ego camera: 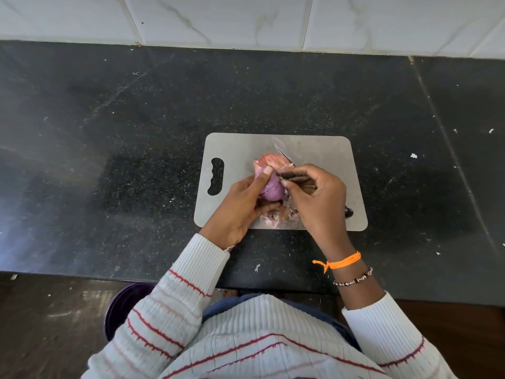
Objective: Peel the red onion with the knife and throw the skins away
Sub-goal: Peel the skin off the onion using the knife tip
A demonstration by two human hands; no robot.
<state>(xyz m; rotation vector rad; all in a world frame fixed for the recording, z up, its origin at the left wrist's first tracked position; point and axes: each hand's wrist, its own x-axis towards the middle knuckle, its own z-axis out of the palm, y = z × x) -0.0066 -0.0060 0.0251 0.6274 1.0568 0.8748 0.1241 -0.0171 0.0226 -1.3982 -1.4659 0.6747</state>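
Nearest the camera, a ribbed white sleeve (273,337) with red stripes filling the bottom of the view, and a dark purple bin (120,305) peeking out on the floor, nearer than the cutting board (328,160) and off to its left. Wearing an orange thread (338,262) and a beaded bracelet (352,280) on the right wrist, just short of the board's near edge.

Lying on the near part of the board, a loose pile of peeled skins (273,217), partly hidden under the hands. Just beyond it, over the middle of the board, cradling the red onion (270,187) in the left hand (240,209), fingers curled around it and thumb pressing on its upper side. Gripping the knife (284,154) in the right hand (319,198), closed round the handle, blade tip pointing toward the board's far edge, fingertips pinching at a papery flap where it meets the onion. Showing purple flesh on the near half, dry pinkish skin clinging to the far half.

Judging the step: lifting the remaining skin off the far side. Doing it well probably means catching only the dry layer between thumb and blade, pulling along the onion's lines rather than cutting in, and turning the onion with the left hand while keeping that thumb clear of the edge.

Farthest, the black speckled worktop (136,132) around the board, then white wall tiles (246,20).
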